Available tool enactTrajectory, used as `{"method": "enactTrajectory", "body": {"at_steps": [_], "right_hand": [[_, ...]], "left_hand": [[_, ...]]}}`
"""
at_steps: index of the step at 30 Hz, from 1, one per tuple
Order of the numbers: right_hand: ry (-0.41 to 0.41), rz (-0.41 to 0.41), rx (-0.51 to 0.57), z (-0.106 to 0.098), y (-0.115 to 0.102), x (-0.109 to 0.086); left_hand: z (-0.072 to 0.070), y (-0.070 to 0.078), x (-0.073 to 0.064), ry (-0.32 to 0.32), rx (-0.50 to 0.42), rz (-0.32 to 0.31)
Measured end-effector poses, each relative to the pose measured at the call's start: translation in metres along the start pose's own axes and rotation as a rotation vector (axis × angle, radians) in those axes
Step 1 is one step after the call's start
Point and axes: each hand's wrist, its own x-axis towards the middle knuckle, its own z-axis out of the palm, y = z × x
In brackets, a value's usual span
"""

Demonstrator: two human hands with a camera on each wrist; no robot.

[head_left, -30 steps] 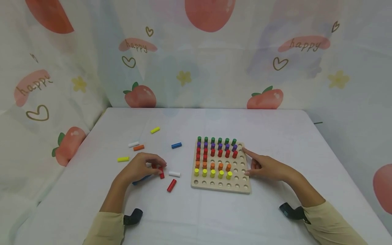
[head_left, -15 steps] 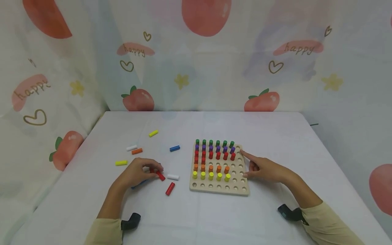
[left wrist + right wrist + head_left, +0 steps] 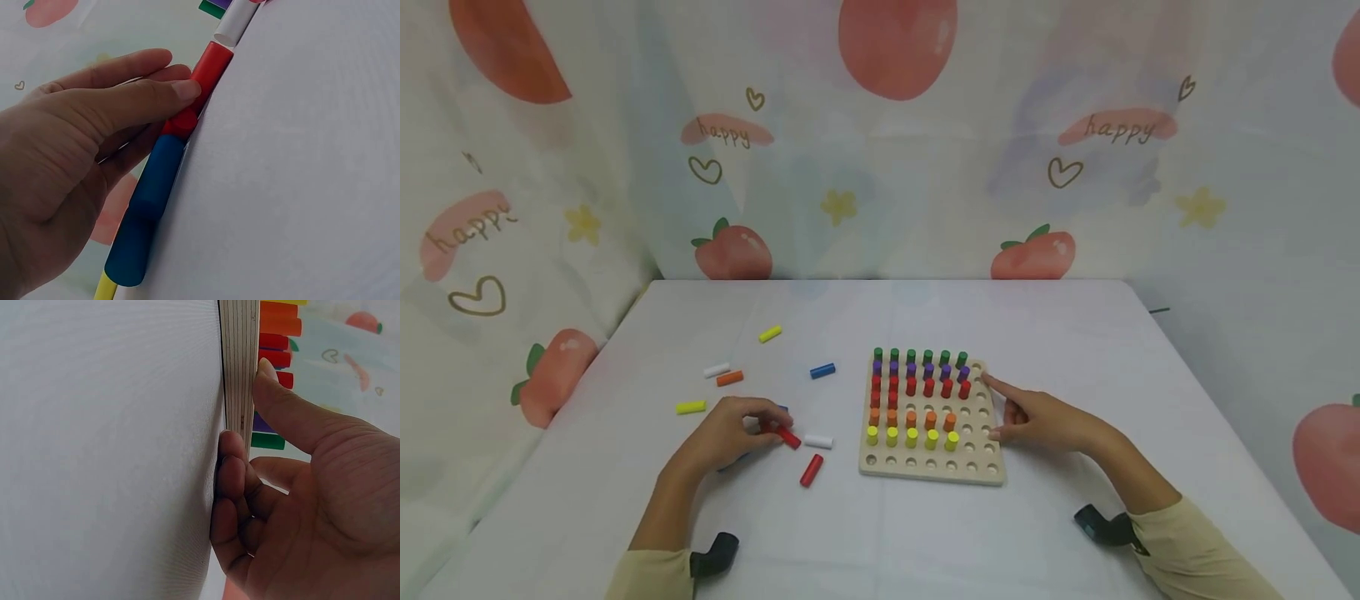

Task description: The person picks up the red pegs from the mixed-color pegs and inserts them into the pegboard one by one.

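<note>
My left hand (image 3: pixel 730 432) pinches a red peg (image 3: pixel 789 438) between thumb and fingers, low over the white table. In the left wrist view, red shows beneath the thumb, with two blue pegs (image 3: pixel 156 175) near the palm. Just right of the fingertips lie a white peg (image 3: pixel 818 442) and another red peg (image 3: pixel 811 471). My right hand (image 3: pixel 1048 421) touches the right edge of the wooden pegboard (image 3: pixel 928 471), index finger and thumb stretched apart. Its other fingers curl beside the board's side. Green, purple, red, orange and yellow pegs (image 3: pixel 912 438) stand in rows on the board.
Loose pegs lie on the left half of the table: yellow (image 3: pixel 691 407), white (image 3: pixel 717 370), orange (image 3: pixel 730 378), blue (image 3: pixel 822 371) and another yellow peg (image 3: pixel 770 334). A printed cloth (image 3: pixel 880 192) hangs behind the table (image 3: pixel 910 542).
The red peg in my left fingers has turned from nearly pointing at me to slanting. My right hand keeps its place at the board. The head view has shifted slightly.
</note>
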Motion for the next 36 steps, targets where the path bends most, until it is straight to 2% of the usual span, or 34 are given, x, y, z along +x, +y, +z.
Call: {"method": "enactTrajectory", "body": {"at_steps": [9,16,21,26,28,36], "right_hand": [[-0.006,0.012,0.0,0.0,-0.001,-0.001],[-0.008,0.019,-0.002,0.0,0.0,-0.001],[-0.005,0.022,-0.01,-0.001,0.001,-0.001],[-0.006,0.019,-0.01,-0.001,0.001,0.0],[-0.005,0.016,-0.01,-0.001,0.001,0.0],[-0.003,0.002,-0.013,0.0,0.0,0.0]], "left_hand": [[0.004,-0.001,-0.001,-0.008,0.011,0.067],[0.003,0.001,0.0,0.002,-0.003,0.065],[0.001,0.003,0.0,0.063,-0.009,0.076],[-0.002,0.008,-0.001,0.153,-0.128,0.098],[-0.002,0.01,-0.001,0.165,-0.163,0.105],[-0.002,0.009,-0.002,0.172,-0.156,0.137]]}}
